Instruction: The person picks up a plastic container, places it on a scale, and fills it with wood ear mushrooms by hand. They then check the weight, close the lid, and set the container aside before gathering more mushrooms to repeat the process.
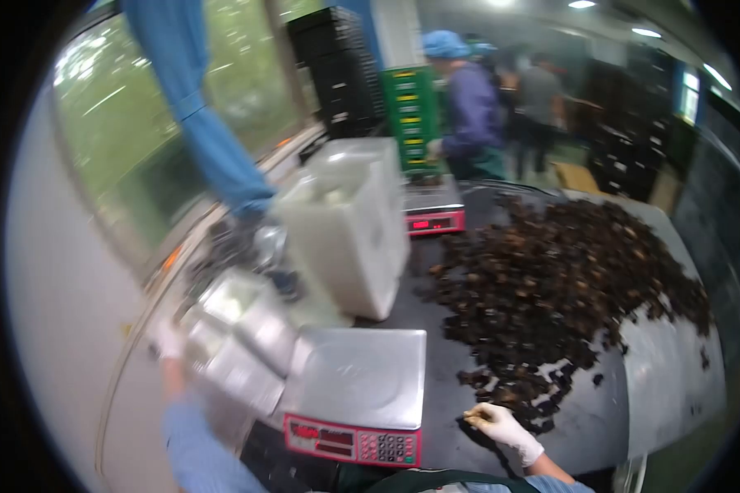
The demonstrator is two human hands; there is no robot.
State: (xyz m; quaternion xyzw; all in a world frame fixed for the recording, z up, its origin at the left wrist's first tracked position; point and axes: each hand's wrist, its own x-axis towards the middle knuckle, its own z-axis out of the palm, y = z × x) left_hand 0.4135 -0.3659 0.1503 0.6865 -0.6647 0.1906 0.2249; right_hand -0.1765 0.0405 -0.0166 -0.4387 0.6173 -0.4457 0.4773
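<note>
Your right hand (506, 429) has its gloved fingertips close together, though I cannot tell whether they pinch anything; the heap of dark pieces (551, 279) spreads just beyond it, the scale (362, 374) left of it. Your blurred left hand (168, 338) is beside white containers (245, 380), its grip unclear.

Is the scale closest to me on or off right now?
On, it appears: red characters glow in the left window of the near scale's display, though they are too blurred to read.
</note>
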